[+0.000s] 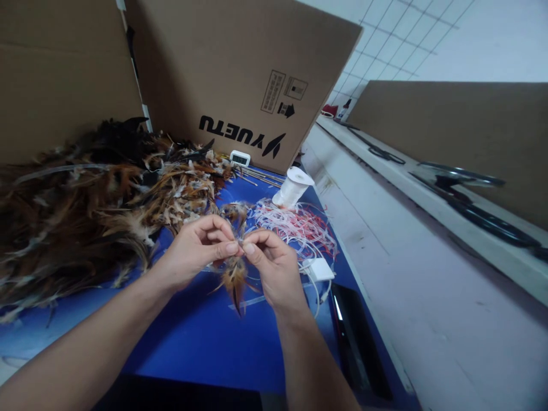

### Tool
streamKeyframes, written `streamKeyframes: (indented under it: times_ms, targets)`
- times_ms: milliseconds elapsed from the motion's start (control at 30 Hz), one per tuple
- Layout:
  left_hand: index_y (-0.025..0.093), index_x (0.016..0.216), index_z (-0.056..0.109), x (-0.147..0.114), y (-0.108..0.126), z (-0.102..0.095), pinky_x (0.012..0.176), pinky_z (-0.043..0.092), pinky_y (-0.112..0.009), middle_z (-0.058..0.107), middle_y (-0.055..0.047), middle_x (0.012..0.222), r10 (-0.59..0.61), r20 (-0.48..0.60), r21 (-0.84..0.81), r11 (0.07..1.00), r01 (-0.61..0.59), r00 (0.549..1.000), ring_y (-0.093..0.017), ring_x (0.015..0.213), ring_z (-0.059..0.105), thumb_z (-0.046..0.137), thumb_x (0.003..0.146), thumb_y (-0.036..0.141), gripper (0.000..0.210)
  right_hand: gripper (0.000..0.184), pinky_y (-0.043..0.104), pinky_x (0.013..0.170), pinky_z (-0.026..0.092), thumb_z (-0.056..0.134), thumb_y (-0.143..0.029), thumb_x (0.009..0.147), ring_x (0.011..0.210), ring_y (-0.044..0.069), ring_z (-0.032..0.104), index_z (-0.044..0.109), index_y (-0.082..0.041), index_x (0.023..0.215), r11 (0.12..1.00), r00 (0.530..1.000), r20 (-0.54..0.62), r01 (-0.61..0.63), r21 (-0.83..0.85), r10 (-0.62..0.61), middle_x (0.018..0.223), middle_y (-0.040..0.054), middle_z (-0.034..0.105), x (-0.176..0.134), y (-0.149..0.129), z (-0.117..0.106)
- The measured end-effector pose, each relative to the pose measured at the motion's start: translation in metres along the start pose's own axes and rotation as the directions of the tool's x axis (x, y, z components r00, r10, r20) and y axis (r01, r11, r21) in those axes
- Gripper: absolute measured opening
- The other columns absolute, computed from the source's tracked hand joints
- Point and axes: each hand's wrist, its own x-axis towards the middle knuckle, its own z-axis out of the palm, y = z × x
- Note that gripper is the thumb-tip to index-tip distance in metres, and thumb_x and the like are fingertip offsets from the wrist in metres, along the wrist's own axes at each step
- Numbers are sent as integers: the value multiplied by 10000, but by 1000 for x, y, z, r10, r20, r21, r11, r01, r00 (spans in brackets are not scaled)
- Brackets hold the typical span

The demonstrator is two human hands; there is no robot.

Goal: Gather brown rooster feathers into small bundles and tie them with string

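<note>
My left hand [203, 246] and my right hand [274, 264] meet over the blue table, thumb and forefinger pinched on each. Between the fingertips is a small brown feather [234, 281], its tip hanging down toward me. More fluffy feather shows just behind the fingers. Whether a thread is also pinched there is too small to tell. To the left of my left hand spreads a big heap of brown and black feathers [171, 188]. Beyond my right hand lies a tangle of white and red strips [299, 225], with a white spool [293, 187] standing by it.
Cardboard panels [240, 74] stand behind the table [205, 337]. A small digital clock [240, 158] sits near thin sticks. At the right are a white charger [319, 269] with its cable and a black phone-like object [359, 342]. Scissors [385, 154] lie on the ledge.
</note>
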Motion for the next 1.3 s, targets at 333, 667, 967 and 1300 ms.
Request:
streamKeyframes:
  times_ms: [333,667,967,1300]
  targets:
    - [159,702,593,-3,3,-2,449,419,-172,582,41,537,-83,79,-39,996,86,993,-65,468,514,853,595,270,302,33,307,719,462,714,-259,777,759,150,559,683,-248,772,998,989,138,45,40,-50,796,2,596,1,-3,-7]
    - [157,698,583,-2,3,-3,453,447,-170,625,29,584,-198,168,-83,973,214,966,-70,473,546,861,570,217,311,28,335,755,467,713,-228,779,772,157,563,706,-254,782,997,950,301,80,8,-79,791,3,596,2,-6,-14]
    - [142,722,595,0,2,-6,476,463,-175,649,18,562,-226,290,-50,967,250,930,-80,471,575,834,606,168,268,43,341,755,479,737,-208,765,760,153,585,720,-243,781,997,920,389,62,-49,-38,788,6,614,3,-10,-18]
    - [139,809,545,4,-7,-12,477,483,-149,674,29,596,-253,384,-50,955,294,888,-65,477,588,822,619,109,337,176,299,700,486,809,-235,680,706,134,577,649,-206,747,996,913,401,-55,-68,78,755,-13,589,3,0,-19]
